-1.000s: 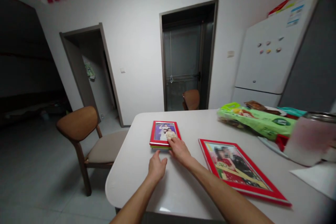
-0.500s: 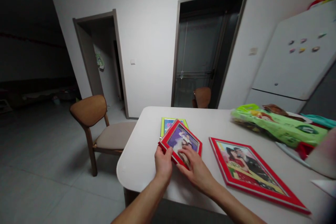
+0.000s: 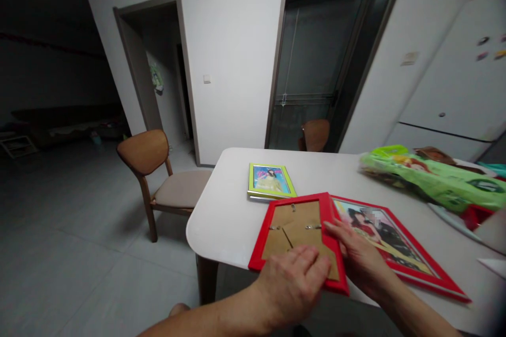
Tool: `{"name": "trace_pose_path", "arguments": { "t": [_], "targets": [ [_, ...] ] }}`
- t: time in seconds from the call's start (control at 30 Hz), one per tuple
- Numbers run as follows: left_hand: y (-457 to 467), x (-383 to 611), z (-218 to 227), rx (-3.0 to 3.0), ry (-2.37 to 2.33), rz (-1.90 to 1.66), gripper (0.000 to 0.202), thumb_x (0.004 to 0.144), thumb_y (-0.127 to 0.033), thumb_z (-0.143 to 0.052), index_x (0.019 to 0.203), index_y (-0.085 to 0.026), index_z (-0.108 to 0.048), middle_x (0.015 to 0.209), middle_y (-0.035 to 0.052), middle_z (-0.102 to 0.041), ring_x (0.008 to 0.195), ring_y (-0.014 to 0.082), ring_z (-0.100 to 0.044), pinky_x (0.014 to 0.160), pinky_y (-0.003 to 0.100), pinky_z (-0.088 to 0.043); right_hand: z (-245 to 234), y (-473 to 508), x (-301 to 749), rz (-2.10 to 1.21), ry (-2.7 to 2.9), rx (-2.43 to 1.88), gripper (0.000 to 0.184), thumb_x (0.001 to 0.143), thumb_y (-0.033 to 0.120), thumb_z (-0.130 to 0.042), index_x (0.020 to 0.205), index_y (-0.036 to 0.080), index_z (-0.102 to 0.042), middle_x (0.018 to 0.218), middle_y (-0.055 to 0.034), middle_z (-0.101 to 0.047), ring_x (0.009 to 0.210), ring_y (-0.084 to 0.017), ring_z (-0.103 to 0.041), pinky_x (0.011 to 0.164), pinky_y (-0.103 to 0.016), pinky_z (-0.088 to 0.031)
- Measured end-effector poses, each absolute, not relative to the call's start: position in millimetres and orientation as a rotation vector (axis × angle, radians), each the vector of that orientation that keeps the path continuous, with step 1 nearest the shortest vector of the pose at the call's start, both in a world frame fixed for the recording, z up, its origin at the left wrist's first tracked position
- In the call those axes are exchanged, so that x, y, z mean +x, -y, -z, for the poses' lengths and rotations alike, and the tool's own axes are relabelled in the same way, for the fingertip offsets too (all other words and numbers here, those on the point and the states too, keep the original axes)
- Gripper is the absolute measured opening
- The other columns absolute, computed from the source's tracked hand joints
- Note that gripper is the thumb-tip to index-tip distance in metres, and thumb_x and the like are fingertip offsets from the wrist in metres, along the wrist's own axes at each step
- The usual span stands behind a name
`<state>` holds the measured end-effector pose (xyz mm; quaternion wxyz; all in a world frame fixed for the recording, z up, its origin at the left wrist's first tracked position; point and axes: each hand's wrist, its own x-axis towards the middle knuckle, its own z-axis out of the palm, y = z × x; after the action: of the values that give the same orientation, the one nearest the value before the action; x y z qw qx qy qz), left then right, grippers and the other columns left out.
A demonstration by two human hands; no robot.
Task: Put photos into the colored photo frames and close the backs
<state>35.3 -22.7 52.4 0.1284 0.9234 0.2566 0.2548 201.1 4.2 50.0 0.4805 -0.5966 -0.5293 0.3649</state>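
Observation:
A small red picture frame (image 3: 294, 226) is held over the near edge of the white table (image 3: 229, 205), turned over so its brown cardboard back with metal clips faces me. My left hand (image 3: 294, 284) grips its near edge, fingers curled over the back. My right hand (image 3: 358, 258) holds its right side. A small green frame (image 3: 270, 181) with a photo lies flat on the table beyond it. A large red frame (image 3: 395, 245) with a photo lies to the right, partly under my right hand.
A green plastic packet (image 3: 430, 181) and other packets lie at the table's far right. A wooden chair (image 3: 158, 174) stands left of the table. A white fridge (image 3: 454, 89) is at the right, with two open doorways in the back wall.
The small red frame was lifted off the green frame with both hands, brought toward me and flipped over; its back now faces up. The green frame is uncovered.

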Motion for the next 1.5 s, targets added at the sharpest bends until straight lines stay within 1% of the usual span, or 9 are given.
{"name": "trace_pose_path", "arguments": {
  "t": [0.1,0.2,0.33,0.5,0.67,0.83,1.1,1.3,1.5],
  "targets": [
    [25,40,-40,2.738,-0.718,-0.602,0.043,0.082,-0.021,-0.035,0.125,-0.02,-0.03,0.126,0.0093,-0.041,0.116,0.0223,-0.036,0.096,0.035,-0.027,-34,-5,203,-1.15,1.183,-1.427,0.037,0.068,0.033,-0.044,0.102,0.018,-0.05,0.086,-0.0091,-0.066,0.078,-0.021,-0.062,0.065,-0.029,-0.05],
    [16,37,-25,2.716,-0.813,-0.492,0.056,0.074,-0.03,-0.052,0.125,-0.021,-0.029,0.128,0.0097,-0.038,0.118,0.023,-0.031,0.099,0.038,-0.018,-19,-12,201,-1.233,1.228,-1.43,0.043,0.067,0.027,-0.043,0.109,0.016,-0.045,0.085,-0.0077,-0.067,0.071,-0.019,-0.063,0.061,-0.029,-0.05],
    [-3,21,-9,2.617,-1.003,-0.418,0.079,0.062,-0.046,-0.062,0.127,-0.02,-0.025,0.133,0.0121,-0.028,0.123,0.0262,-0.021,0.1,0.044,-0.01,-2,-30,204,-0.863,1.412,-1.718,0.047,0.066,0.026,-0.042,0.112,0.014,-0.045,0.082,-0.0069,-0.067,0.068,-0.019,-0.062,0.06,-0.029,-0.048],
    [-15,7,-7,2.613,-1.068,-0.446,0.082,0.06,-0.059,-0.055,0.126,-0.019,-0.027,0.134,0.0118,-0.027,0.124,0.0281,-0.017,0.1,0.045,-0.005,8,-42,207,-0.319,1.691,-1.994,0.051,0.067,0.029,-0.042,0.115,0.01,-0.045,0.097,-0.0147,-0.061,0.085,-0.025,-0.058,0.073,-0.032,-0.043],
    [-15,8,-8,2.635,-1.075,-0.491,0.079,0.062,-0.059,-0.054,0.125,-0.019,-0.03,0.133,0.0113,-0.027,0.124,0.0268,-0.015,0.1,0.043,-0.003,14,-39,205,-0.079,1.86,-1.934,0.041,0.068,0.023,-0.042,0.107,0.013,-0.052,0.097,-0.013,-0.058,0.089,-0.022,-0.053,0.08,-0.031,-0.039],
    [-14,6,-10,2.69,-1.121,-0.455,0.085,0.061,-0.063,-0.051,0.127,-0.016,-0.026,0.136,0.0115,-0.018,0.126,0.0253,-0.007,0.101,0.043,0.0,15,-41,207,-0.078,1.984,-1.765,0.034,0.071,0.023,-0.041,0.1,0.018,-0.058,0.112,-0.0096,-0.05,0.101,-0.022,-0.046,0.089,-0.033,-0.034],
    [-19,2,-9,2.575,-1.202,-0.317,0.093,0.058,-0.068,-0.048,0.127,-0.01,-0.025,0.134,0.0189,-0.02,0.124,0.0308,-0.014,0.098,0.05,-0.007,-6,-52,199,-0.103,2.082,-1.807,0.027,0.073,0.019,-0.039,0.079,0.018,-0.066,0.084,-0.0083,-0.056,0.08,-0.017,-0.052,0.073,-0.026,-0.04],
    [-19,-2,-9,2.563,-1.168,-0.389,0.088,0.057,-0.064,-0.054,0.124,-0.011,-0.032,0.131,0.0186,-0.028,0.122,0.0291,-0.021,0.1,0.047,-0.007,-4,-48,188,0.029,2.057,-1.807,0.028,0.075,0.024,-0.041,0.091,0.019,-0.063,0.092,-0.0101,-0.058,0.085,-0.022,-0.049,0.072,-0.03,-0.038],
    [-19,-9,-3,2.575,-1.142,-0.461,0.083,0.06,-0.062,-0.054,0.123,-0.012,-0.034,0.129,0.0167,-0.034,0.12,0.0281,-0.027,0.1,0.045,-0.011,-5,-58,150,-0.184,2.154,-1.522,0.03,0.077,0.029,-0.04,0.092,0.018,-0.063,0.095,-0.0079,-0.059,0.089,-0.018,-0.05,0.079,-0.027,-0.036]
  ]
}}
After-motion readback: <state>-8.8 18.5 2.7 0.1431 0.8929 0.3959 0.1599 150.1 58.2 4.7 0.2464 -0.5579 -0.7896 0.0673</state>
